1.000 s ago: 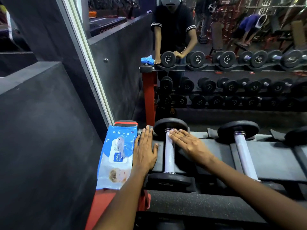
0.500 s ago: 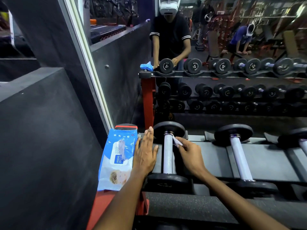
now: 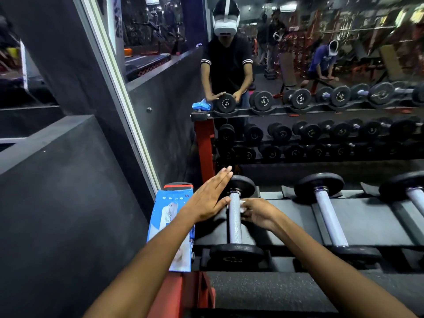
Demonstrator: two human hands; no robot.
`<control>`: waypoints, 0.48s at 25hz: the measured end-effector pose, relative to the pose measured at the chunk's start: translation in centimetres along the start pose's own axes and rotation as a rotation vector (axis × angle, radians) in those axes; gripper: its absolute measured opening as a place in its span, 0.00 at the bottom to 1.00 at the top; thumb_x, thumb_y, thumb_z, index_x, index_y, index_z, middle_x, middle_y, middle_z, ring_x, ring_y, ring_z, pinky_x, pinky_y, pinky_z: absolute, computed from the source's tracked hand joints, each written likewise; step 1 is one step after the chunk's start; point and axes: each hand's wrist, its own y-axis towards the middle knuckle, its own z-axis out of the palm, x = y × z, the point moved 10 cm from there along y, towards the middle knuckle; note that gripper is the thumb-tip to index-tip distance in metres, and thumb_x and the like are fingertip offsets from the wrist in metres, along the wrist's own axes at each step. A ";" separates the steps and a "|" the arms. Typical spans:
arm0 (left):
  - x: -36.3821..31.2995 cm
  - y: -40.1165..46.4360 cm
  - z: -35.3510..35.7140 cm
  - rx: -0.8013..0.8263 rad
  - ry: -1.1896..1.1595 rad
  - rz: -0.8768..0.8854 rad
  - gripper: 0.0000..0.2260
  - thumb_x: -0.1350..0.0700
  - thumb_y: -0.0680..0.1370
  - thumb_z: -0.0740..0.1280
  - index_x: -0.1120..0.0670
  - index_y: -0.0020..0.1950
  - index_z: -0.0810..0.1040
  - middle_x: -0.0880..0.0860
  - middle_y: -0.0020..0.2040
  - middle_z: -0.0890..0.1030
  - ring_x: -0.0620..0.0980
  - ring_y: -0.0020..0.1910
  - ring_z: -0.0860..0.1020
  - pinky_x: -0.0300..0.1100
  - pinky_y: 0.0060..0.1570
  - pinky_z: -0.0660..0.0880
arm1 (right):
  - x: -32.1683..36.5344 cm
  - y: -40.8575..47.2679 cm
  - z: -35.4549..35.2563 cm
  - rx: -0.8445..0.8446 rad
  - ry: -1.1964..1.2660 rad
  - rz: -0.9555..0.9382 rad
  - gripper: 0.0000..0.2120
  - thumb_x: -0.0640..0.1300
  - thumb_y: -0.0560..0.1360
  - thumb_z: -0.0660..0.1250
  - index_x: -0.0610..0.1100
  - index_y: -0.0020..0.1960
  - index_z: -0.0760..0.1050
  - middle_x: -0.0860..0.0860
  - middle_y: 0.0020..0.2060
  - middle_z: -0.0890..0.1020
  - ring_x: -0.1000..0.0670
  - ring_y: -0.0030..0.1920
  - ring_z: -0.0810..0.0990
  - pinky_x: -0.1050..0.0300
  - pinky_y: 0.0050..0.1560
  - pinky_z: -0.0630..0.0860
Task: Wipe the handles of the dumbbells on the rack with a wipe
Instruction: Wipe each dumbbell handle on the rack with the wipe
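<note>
The small white wipe (image 3: 242,205) is bunched against the right side of the knurled silver handle (image 3: 235,220) of the leftmost black-plated dumbbell (image 3: 236,253), near the handle's far end. The right hand (image 3: 258,213) grasps the wipe, its fingers curled round it and pressed to the handle, so that only a scrap of white shows between the fingertips. This dumbbell lies lengthwise in its cradle on the top tier of the dark grey rack (image 3: 291,216), one round plate toward the mirror and the other toward the person.

The left hand (image 3: 210,198) is released and flat, fingers straight and together, lying just to the left of the handle with its fingertips beside the far plate; whether the palm touches the rack cannot be told. Under its forearm, at the rack's left end, lies a blue and white pack of wet wipes (image 3: 168,216), resting partly on the red frame (image 3: 183,292).

To the right sits a second black dumbbell with a silver handle (image 3: 329,216), apart from the first, and part of a third dumbbell (image 3: 413,196) shows at the edge. Beyond the rack a large wall mirror (image 3: 298,88) reflects the person, rows of dumbbells and other people in the gym.
</note>
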 end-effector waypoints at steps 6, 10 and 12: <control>-0.4 -0.3 0.4 0.032 0.013 0.128 0.35 0.40 0.81 0.55 0.60 0.79 0.46 0.55 0.80 0.44 0.52 0.79 0.46 0.42 0.76 0.47 | 0.7 0.8 -0.8 -0.101 0.155 0.012 0.15 0.29 0.76 0.52 0.40 0.36 0.69 0.49 0.22 0.75 0.54 0.20 0.72 0.60 0.34 0.68; -0.7 -0.4 0.6 0.017 0.018 0.159 0.40 0.39 0.78 0.61 0.59 0.79 0.45 0.54 0.80 0.45 0.53 0.79 0.46 0.45 0.77 0.49 | 0.4 0.8 -0.3 -0.107 0.159 0.052 0.10 0.31 0.77 0.54 0.38 0.41 0.71 0.44 0.30 0.79 0.51 0.24 0.78 0.57 0.35 0.73; -0.5 -0.4 0.7 0.007 0.022 0.150 0.40 0.38 0.78 0.60 0.58 0.79 0.44 0.53 0.80 0.45 0.53 0.79 0.46 0.47 0.77 0.49 | 0.9 1.2 -1.8 -0.213 0.144 0.035 0.11 0.30 0.76 0.55 0.39 0.38 0.69 0.44 0.31 0.76 0.49 0.27 0.75 0.55 0.36 0.72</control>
